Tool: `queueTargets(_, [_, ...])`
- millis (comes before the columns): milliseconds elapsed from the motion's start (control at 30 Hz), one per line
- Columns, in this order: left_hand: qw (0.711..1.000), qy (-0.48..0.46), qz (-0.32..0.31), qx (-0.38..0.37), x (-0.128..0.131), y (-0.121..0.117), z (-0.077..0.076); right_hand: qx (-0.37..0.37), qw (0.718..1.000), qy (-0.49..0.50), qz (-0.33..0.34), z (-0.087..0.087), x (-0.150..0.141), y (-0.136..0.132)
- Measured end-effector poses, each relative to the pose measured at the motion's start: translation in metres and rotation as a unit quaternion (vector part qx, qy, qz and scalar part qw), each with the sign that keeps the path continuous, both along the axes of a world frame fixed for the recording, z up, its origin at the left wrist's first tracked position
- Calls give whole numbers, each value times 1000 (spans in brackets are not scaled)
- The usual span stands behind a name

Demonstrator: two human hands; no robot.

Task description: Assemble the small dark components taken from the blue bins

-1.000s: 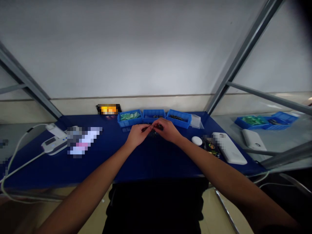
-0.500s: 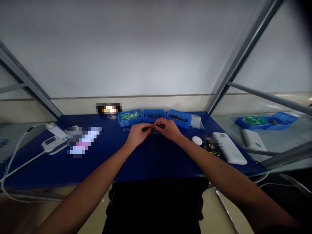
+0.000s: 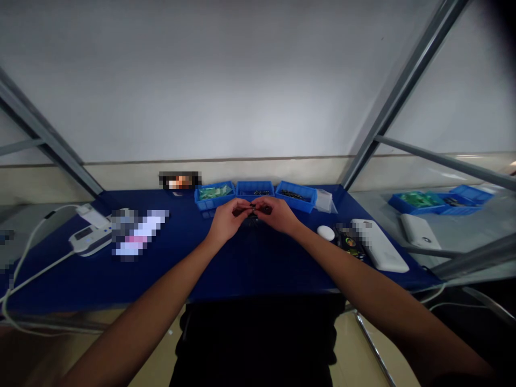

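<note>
My left hand and my right hand meet over the blue table, fingertips pinched together. Between them is a small dark part, held from both sides; it is too small to name. Just behind my hands stand three blue bins in a row. The left bin holds green-and-white pieces, the middle bin has small dark bits, and the right bin contains dark slender pieces. My fingers partly hide the front of the middle bin.
A white power strip with cables lies at the left, beside a blurred-out phone. On the right are a round white object, a dark pack and a white power bank. Clear plastic bags rest by the right bin.
My left hand has risen slightly and its fingers have shifted on the small dark part. My right hand has barely moved. Everything else is the same.
</note>
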State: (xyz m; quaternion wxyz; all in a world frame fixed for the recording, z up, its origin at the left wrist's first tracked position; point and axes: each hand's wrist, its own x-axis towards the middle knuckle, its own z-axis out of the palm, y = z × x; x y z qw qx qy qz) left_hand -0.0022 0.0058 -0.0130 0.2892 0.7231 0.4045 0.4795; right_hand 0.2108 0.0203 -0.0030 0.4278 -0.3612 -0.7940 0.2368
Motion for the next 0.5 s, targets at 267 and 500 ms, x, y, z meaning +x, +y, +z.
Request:
queueTargets(267, [999,-34,-16,-37,2,-1,4,57,998,-18,-1,3,0,-2])
queueTargets(500, [996,76,38,-10,2,-10,11,71,997,-8,-30,3,1,-2])
